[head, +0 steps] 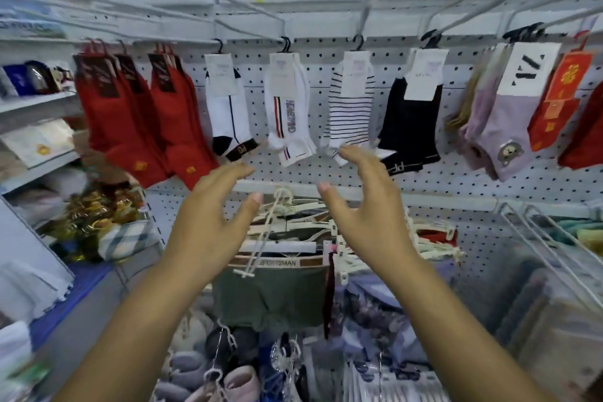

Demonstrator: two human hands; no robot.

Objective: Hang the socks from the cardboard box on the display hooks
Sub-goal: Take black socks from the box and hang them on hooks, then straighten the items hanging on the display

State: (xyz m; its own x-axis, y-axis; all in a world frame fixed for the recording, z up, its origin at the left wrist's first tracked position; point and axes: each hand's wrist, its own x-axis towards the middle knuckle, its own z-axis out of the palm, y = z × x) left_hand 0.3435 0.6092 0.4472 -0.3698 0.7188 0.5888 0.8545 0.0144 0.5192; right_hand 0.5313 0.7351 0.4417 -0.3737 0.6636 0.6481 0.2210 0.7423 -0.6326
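Reaching forward side by side, the left hand and right hand are both empty, palms facing each other, fingers wide and loosely bent, thumbs angled inward. Below them, green briefs hang on white hangers. The right fingertips overlap the toe of the striped sock; whether they touch it cannot be told. The left fingertips sit just under the white-and-black sock, apart from it. Further back, the socks hang in a row from hooks on the pegboard, long axis up-down, carded cuffs up, toes down. Red socks are at the left, and a black sock hangs right of the striped one.
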